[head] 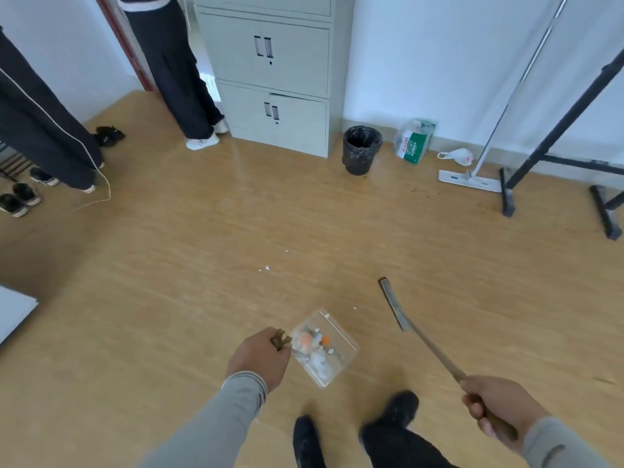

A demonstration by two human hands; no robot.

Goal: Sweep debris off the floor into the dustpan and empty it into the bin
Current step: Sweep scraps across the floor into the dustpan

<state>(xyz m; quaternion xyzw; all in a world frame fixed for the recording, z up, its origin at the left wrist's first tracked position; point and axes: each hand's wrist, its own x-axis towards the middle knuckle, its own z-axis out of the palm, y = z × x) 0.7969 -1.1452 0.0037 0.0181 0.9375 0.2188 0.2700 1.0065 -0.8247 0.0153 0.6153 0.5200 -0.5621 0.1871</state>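
My left hand (258, 356) grips the brown handle of a clear plastic dustpan (326, 347), held above the wooden floor in front of my feet. White and orange scraps lie inside the pan. My right hand (496, 405) grips the brown handle of a small brush (395, 307), whose dark narrow head points away over the floor to the right of the pan. A few white crumbs of debris (266, 268) lie on the floor ahead, another crumb (354, 308) near the pan. The bin (361, 150), lined with a black bag, stands by the far wall.
A grey metal cabinet (280, 79) stands left of the bin. Plastic bags (413, 141), a flat mop (469, 180) and a black stand (553, 157) sit at the right wall. Two people stand at the left, with shoes (20, 197) on the floor.
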